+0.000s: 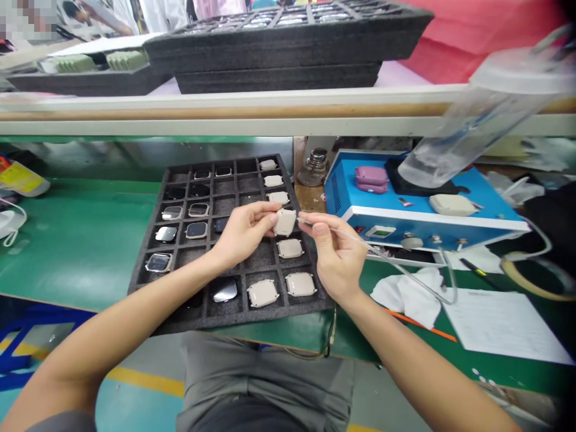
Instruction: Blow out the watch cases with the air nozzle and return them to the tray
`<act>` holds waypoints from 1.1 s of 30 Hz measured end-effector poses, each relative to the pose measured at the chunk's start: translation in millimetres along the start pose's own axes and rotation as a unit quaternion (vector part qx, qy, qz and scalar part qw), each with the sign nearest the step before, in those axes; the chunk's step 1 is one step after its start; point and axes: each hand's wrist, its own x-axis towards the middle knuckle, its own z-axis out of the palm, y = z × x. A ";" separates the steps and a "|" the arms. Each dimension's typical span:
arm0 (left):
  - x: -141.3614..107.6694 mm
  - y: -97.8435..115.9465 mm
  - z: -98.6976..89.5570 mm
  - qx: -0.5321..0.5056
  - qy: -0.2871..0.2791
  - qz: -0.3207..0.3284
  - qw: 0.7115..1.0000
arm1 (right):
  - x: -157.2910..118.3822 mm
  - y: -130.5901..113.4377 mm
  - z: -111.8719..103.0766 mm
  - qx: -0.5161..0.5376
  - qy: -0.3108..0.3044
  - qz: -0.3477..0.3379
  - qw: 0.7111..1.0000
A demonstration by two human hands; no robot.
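Note:
My left hand (243, 233) pinches a beige smartwatch case (285, 222) at its left edge, holding it over the black foam tray (265, 318). Close to the case's right edge, my right hand (338, 255) is closed on a thin needle-like tip with a clear tube (405, 273) trailing from it. I cannot tell whether the tip touches the case. Several more beige cases, such as one at the front right (300, 284), lie in the tray's right columns. Dark-screened watch bodies (197, 230) occupy compartments on the left.
A blue control box (427, 225) stands right of the tray, carrying a clear cylinder (432, 150) and a purple block (371, 179). White tissue (416, 297) and a paper sheet (504, 324) lie before it. A shelf edge (225, 125) crosses above, with stacked foam trays (279, 57).

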 end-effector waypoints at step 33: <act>-9.2 -6.1 9.7 -0.042 -0.021 0.025 0.999 | -0.8 3.6 -3.6 -0.041 -0.009 -0.011 0.999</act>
